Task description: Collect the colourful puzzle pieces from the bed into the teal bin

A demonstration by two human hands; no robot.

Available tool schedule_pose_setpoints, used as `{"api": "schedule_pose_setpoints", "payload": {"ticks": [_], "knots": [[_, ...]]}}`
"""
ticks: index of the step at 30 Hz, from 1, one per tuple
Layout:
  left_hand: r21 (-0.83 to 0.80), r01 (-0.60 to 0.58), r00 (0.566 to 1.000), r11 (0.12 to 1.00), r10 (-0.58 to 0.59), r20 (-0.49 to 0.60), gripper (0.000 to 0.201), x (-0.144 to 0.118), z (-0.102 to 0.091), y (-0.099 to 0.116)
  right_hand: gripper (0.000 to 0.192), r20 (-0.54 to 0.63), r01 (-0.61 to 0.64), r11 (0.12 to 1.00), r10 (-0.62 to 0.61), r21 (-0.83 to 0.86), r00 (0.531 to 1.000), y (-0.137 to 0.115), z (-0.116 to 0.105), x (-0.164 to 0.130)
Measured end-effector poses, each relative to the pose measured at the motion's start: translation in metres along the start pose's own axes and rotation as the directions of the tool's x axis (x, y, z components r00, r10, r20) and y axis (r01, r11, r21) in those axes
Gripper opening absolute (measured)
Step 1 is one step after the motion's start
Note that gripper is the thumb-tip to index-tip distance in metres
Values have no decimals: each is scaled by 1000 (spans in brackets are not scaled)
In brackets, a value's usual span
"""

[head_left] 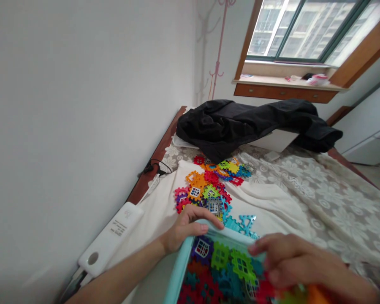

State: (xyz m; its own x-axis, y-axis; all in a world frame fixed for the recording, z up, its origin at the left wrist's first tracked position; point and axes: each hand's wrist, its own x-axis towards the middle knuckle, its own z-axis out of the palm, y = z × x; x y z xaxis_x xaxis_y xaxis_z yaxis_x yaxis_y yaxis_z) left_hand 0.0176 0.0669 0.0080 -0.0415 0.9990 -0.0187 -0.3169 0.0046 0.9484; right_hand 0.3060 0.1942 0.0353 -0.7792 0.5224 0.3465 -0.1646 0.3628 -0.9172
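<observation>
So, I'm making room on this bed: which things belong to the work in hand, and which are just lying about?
Seemingly in use:
light-blue bin, rim held by the left hand
toothed plastic pieces inside it, near the blurred right hand
loose pieces on the white cloth

Apparently just lying about:
black cloth bundle
white labelled case
black cable

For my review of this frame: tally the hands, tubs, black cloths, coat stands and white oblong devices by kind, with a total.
Bare hands: 2 (left hand, right hand)
Light-blue plastic tub: 1
Large black cloth: 1
Slim pink coat stand: 1
White oblong plastic device: 1
Total: 6, leaving out the coloured toothed plastic pieces, too overlapped to count.
</observation>
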Motion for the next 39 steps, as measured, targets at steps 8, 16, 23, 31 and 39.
{"api": "schedule_pose_setpoints", "payload": {"ticks": [8, 16, 23, 31, 39], "knots": [[-55, 54, 998, 997, -56, -33, 33, -1, 2, 0, 73, 72, -71, 997, 69, 27, 995, 40, -24, 62], [0, 13, 999, 1000, -13, -43, 30, -3, 1, -1, 70, 44, -40, 821, 78, -569, 996, 112, 32, 86], [15, 39, 996, 999, -38, -76, 31, -4, 1, 0, 64, 213, 118, 732, 38, -670, 976, 112, 55, 92], [-35, 28, 999, 999, -28, -20, 30, -3, 0, -1, 82, 203, 72, 834, 49, -547, 978, 113, 51, 86], [-71, 53, 995, 996, -59, -82, 26, -5, 7, 3, 38, 235, -33, 953, 107, -300, 966, 114, 58, 89]]}}
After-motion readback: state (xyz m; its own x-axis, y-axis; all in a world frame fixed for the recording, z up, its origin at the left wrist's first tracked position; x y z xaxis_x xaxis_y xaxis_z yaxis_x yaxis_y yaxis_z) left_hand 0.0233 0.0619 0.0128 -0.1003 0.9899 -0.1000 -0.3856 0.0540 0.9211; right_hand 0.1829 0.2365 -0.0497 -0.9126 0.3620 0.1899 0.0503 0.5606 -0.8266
